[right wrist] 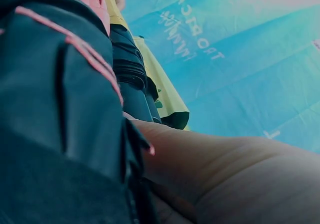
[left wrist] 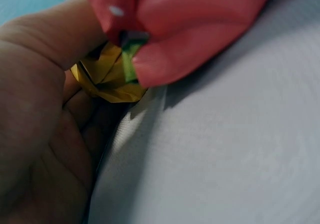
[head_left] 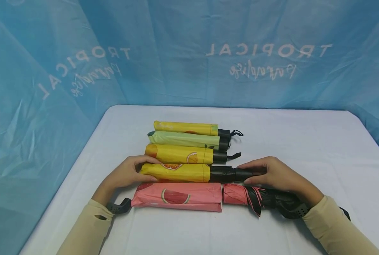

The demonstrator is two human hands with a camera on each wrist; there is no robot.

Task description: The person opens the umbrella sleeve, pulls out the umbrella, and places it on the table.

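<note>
A folded umbrella in a yellow sleeve with orange slices [head_left: 179, 173] lies crosswise on the table. My left hand [head_left: 125, 174] grips its left end between thumb and fingers. At the other end, my right hand [head_left: 275, 173] pinches the black part sticking out of the sleeve. Nearer to me lies a pink watermelon sleeve [head_left: 202, 198], with a pink-and-black folded umbrella [head_left: 235, 194] extending to its right beneath my right wrist. The left wrist view shows the crumpled yellow sleeve end [left wrist: 107, 77] beside my thumb. In the right wrist view, black folded fabric [right wrist: 65, 99] covers much of the hand.
Beyond the held umbrella lie another yellow one [head_left: 183, 153], a light green one [head_left: 186, 139] and a further yellow one [head_left: 186, 128], roughly parallel, black ends to the right. A white-covered table [head_left: 304, 138] bears them. Blue printed sheeting [head_left: 189, 71] hangs behind and at the sides.
</note>
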